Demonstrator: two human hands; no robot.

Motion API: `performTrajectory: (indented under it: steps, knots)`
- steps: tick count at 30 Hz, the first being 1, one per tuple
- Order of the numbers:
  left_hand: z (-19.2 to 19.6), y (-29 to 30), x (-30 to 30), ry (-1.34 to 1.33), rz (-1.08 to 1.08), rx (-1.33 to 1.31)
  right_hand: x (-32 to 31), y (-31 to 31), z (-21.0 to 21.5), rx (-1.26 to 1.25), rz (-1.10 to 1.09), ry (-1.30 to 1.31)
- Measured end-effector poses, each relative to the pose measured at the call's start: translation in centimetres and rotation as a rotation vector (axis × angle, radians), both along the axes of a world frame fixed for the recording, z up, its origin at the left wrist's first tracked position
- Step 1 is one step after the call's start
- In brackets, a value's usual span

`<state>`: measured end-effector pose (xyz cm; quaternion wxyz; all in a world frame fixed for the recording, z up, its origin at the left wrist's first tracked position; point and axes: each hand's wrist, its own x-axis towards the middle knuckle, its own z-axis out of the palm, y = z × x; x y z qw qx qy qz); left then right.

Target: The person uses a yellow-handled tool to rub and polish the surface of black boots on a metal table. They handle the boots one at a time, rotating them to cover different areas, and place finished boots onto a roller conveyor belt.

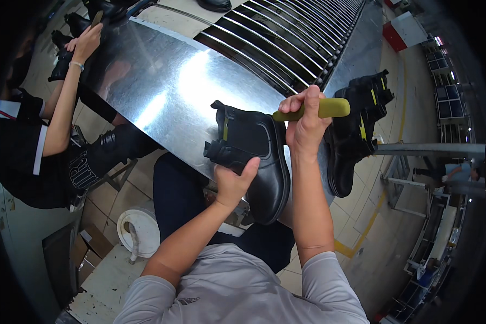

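A black leather ankle boot (243, 140) with a yellow strip beside its elastic side panel lies on its side, toe toward me, at the near edge of the metal table. My left hand (233, 182) grips the boot around its lower shaft, thumb on top. In my right hand (306, 121), closed just right of the boot, is an olive-green, rounded, bar-shaped tool (335, 107). One end of that tool reaches the boot's edge; I cannot tell whether it touches. More black boots (351, 129) with yellow strips stand just right of my right forearm.
The shiny metal table (162, 81) borders a conveyor of metal rollers (286, 38). At the left, a co-worker's arm (65, 102) reaches toward black boots (105, 9). A white bucket (140, 229) sits low to my left. Metal racks (437, 232) stand at the far right.
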<state>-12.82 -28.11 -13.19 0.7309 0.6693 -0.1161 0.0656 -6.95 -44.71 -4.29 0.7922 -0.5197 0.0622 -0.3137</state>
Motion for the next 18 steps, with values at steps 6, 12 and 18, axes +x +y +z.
performTrajectory:
  steps: [6, 12, 18]
  knots:
    - [-0.2, -0.1, 0.1, -0.049, 0.055, 0.002, 0.9, 0.6, -1.4, 0.006, 0.088, 0.068]
    - [-0.1, -0.7, -0.2, -0.04, 0.071, -0.004, -3.2, 0.4, -1.0, -0.019, 0.124, -0.116]
    - [0.4, -0.6, 0.0, -0.026, 0.097, -0.009, -5.6, 0.9, -0.1, -0.093, 0.165, -0.068]
